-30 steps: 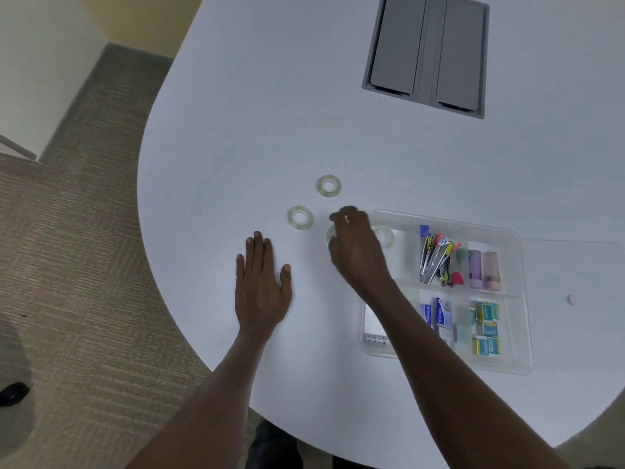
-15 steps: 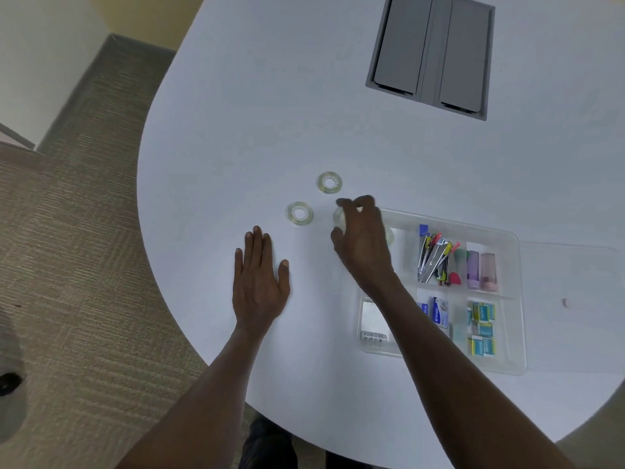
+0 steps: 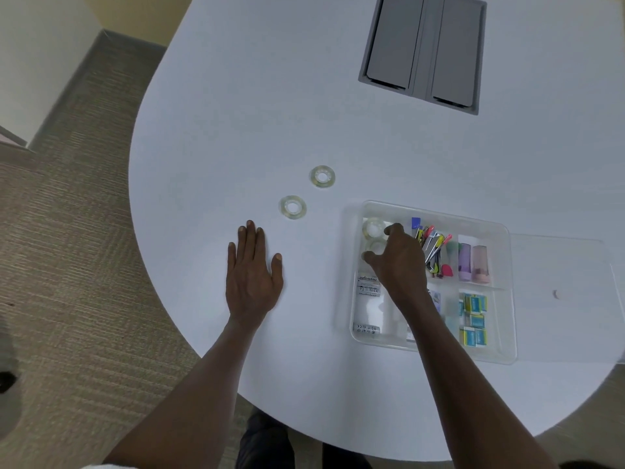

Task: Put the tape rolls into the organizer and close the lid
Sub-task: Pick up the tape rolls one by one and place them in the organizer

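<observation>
Two clear tape rolls lie flat on the white table, one farther off and one nearer my left hand. The clear organizer stands to their right with its lid off. In its far-left compartment lies a tape roll, and just in front of it a second roll sits between the thumb and forefinger of my right hand. My left hand rests flat on the table, fingers apart, holding nothing.
The clear lid lies flat on the table to the right of the organizer. Other compartments hold coloured clips, pastel tubes, small teal boxes and a white packet. A grey cable hatch is set into the table far off. Carpet lies beyond the table's left edge.
My right hand picked a tape roll off the table beside the organizer and carried it right into the far-left compartment. My left hand stayed flat.
</observation>
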`<control>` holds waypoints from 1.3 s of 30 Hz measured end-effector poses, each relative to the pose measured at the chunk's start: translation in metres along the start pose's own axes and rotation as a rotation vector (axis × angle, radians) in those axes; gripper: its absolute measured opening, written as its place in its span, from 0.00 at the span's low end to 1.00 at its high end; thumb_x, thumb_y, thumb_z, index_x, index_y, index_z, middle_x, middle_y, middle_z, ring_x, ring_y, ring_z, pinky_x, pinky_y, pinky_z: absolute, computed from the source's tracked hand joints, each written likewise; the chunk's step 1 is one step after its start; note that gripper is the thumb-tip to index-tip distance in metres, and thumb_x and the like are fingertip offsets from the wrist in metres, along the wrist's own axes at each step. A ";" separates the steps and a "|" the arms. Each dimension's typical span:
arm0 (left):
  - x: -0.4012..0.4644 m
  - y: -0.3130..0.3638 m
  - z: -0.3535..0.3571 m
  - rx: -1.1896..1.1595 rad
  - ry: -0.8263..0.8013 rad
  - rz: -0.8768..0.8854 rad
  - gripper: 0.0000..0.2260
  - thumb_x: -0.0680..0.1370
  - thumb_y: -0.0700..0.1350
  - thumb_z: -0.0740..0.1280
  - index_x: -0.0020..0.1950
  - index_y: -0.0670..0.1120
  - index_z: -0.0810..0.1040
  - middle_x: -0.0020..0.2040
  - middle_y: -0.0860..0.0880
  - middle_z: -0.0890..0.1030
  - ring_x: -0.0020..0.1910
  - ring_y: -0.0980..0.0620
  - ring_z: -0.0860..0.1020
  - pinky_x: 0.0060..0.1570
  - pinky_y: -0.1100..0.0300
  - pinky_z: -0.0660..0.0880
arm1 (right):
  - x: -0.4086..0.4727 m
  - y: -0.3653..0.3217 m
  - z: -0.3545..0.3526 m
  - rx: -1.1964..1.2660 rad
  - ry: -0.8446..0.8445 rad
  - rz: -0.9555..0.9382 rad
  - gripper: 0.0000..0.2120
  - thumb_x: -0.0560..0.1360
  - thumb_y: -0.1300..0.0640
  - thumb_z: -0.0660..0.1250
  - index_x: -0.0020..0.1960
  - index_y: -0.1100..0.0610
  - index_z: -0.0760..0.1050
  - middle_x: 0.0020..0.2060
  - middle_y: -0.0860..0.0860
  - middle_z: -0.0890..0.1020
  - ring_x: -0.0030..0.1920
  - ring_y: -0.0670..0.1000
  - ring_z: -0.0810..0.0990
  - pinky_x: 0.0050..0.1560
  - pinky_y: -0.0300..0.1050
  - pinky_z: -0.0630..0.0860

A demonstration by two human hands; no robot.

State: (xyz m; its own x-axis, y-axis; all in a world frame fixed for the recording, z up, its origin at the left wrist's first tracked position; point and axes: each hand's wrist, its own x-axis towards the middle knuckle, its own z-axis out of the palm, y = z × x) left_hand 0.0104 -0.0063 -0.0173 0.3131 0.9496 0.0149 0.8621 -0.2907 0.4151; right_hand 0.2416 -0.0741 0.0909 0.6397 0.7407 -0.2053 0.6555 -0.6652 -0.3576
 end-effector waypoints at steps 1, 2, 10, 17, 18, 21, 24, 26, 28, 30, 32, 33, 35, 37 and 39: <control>0.000 0.000 0.000 0.008 -0.004 0.002 0.27 0.83 0.52 0.55 0.79 0.41 0.60 0.81 0.43 0.58 0.82 0.47 0.54 0.79 0.47 0.55 | 0.002 0.000 0.001 -0.024 -0.018 -0.003 0.27 0.68 0.56 0.76 0.61 0.64 0.70 0.48 0.61 0.82 0.51 0.62 0.80 0.49 0.50 0.76; 0.000 0.000 0.000 0.018 -0.008 0.002 0.27 0.83 0.52 0.55 0.79 0.41 0.60 0.81 0.43 0.58 0.82 0.47 0.54 0.79 0.47 0.55 | 0.003 -0.001 0.002 -0.049 -0.037 -0.008 0.28 0.68 0.55 0.77 0.61 0.65 0.69 0.47 0.62 0.82 0.51 0.62 0.81 0.48 0.50 0.76; -0.001 0.001 -0.001 0.024 -0.009 0.002 0.27 0.83 0.53 0.55 0.79 0.41 0.60 0.81 0.43 0.58 0.82 0.47 0.54 0.79 0.46 0.56 | 0.013 -0.005 0.002 -0.062 -0.182 0.017 0.30 0.66 0.58 0.79 0.60 0.67 0.66 0.46 0.65 0.82 0.48 0.64 0.82 0.42 0.47 0.73; -0.002 0.001 -0.002 0.013 -0.005 -0.002 0.27 0.83 0.52 0.55 0.79 0.41 0.60 0.81 0.44 0.58 0.82 0.47 0.54 0.79 0.46 0.56 | 0.005 -0.013 -0.010 -0.025 0.065 -0.035 0.15 0.73 0.63 0.66 0.57 0.66 0.71 0.48 0.63 0.81 0.50 0.62 0.79 0.50 0.52 0.74; -0.002 0.001 -0.002 0.013 -0.002 -0.001 0.27 0.83 0.52 0.55 0.79 0.41 0.60 0.81 0.43 0.58 0.82 0.47 0.54 0.79 0.46 0.56 | 0.003 -0.019 -0.010 0.016 0.120 -0.064 0.13 0.73 0.63 0.66 0.56 0.66 0.73 0.47 0.62 0.81 0.50 0.62 0.78 0.51 0.53 0.73; -0.001 0.001 -0.001 0.008 -0.001 0.001 0.27 0.83 0.53 0.55 0.79 0.41 0.60 0.81 0.44 0.58 0.82 0.47 0.54 0.79 0.46 0.56 | 0.005 -0.042 -0.004 0.103 0.165 -0.217 0.10 0.72 0.63 0.66 0.53 0.64 0.76 0.48 0.60 0.80 0.51 0.61 0.77 0.52 0.52 0.72; -0.001 0.000 -0.001 0.004 0.011 0.001 0.27 0.83 0.53 0.55 0.79 0.41 0.61 0.81 0.44 0.58 0.82 0.47 0.54 0.79 0.47 0.56 | 0.009 -0.062 0.014 0.101 0.074 -0.379 0.11 0.72 0.64 0.67 0.54 0.64 0.76 0.49 0.60 0.80 0.52 0.60 0.77 0.53 0.53 0.73; -0.001 -0.001 0.000 0.004 0.021 0.003 0.27 0.83 0.53 0.55 0.79 0.41 0.61 0.81 0.44 0.59 0.82 0.47 0.55 0.79 0.47 0.57 | 0.011 -0.070 0.029 0.037 0.003 -0.490 0.13 0.73 0.64 0.66 0.58 0.64 0.75 0.52 0.60 0.79 0.53 0.61 0.77 0.52 0.54 0.74; -0.001 -0.001 0.001 0.002 0.032 0.005 0.27 0.83 0.53 0.55 0.79 0.41 0.61 0.81 0.44 0.59 0.82 0.48 0.55 0.79 0.47 0.57 | 0.014 -0.079 0.043 -0.041 -0.072 -0.567 0.19 0.73 0.65 0.65 0.63 0.64 0.72 0.60 0.60 0.76 0.56 0.61 0.75 0.51 0.55 0.77; -0.001 -0.001 0.002 -0.006 0.040 0.005 0.27 0.83 0.53 0.56 0.78 0.41 0.62 0.81 0.44 0.60 0.81 0.47 0.56 0.79 0.47 0.57 | 0.020 -0.088 0.054 -0.129 -0.116 -0.608 0.25 0.74 0.66 0.63 0.70 0.61 0.65 0.71 0.60 0.68 0.64 0.62 0.72 0.53 0.55 0.77; -0.001 -0.001 0.001 -0.008 0.050 0.009 0.26 0.83 0.53 0.56 0.78 0.41 0.62 0.81 0.43 0.60 0.81 0.47 0.56 0.80 0.48 0.57 | 0.028 -0.094 0.061 -0.233 -0.142 -0.651 0.28 0.77 0.65 0.59 0.76 0.59 0.58 0.76 0.60 0.59 0.70 0.62 0.66 0.56 0.55 0.76; -0.001 -0.001 0.001 -0.007 0.054 0.010 0.26 0.83 0.53 0.56 0.78 0.41 0.62 0.81 0.43 0.60 0.81 0.47 0.56 0.80 0.48 0.57 | 0.031 -0.097 0.063 -0.275 -0.155 -0.669 0.28 0.78 0.66 0.56 0.77 0.58 0.56 0.77 0.59 0.57 0.71 0.62 0.64 0.58 0.55 0.76; -0.001 0.000 0.001 -0.008 0.055 0.007 0.26 0.83 0.52 0.56 0.78 0.41 0.62 0.81 0.44 0.60 0.81 0.48 0.56 0.80 0.48 0.57 | 0.034 -0.099 0.065 -0.308 -0.184 -0.695 0.26 0.79 0.67 0.52 0.76 0.57 0.57 0.77 0.60 0.58 0.69 0.64 0.66 0.57 0.56 0.77; -0.001 0.000 0.001 -0.009 0.050 0.001 0.26 0.83 0.52 0.57 0.78 0.41 0.62 0.81 0.44 0.60 0.81 0.48 0.56 0.79 0.48 0.57 | 0.033 -0.100 0.065 -0.278 -0.174 -0.694 0.22 0.79 0.67 0.53 0.73 0.59 0.63 0.72 0.61 0.65 0.62 0.62 0.71 0.52 0.57 0.79; -0.001 0.001 0.000 -0.007 0.042 0.000 0.26 0.83 0.52 0.57 0.78 0.41 0.62 0.81 0.43 0.60 0.81 0.48 0.56 0.79 0.47 0.58 | 0.031 -0.099 0.065 -0.268 -0.113 -0.675 0.17 0.79 0.66 0.55 0.67 0.59 0.67 0.63 0.59 0.73 0.56 0.59 0.73 0.48 0.54 0.79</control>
State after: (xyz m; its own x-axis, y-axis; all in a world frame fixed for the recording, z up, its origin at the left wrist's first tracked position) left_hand 0.0107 -0.0076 -0.0171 0.2955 0.9539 0.0530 0.8594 -0.2897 0.4212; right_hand 0.1707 0.0206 0.0602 0.0266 0.9928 -0.1169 0.9769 -0.0506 -0.2075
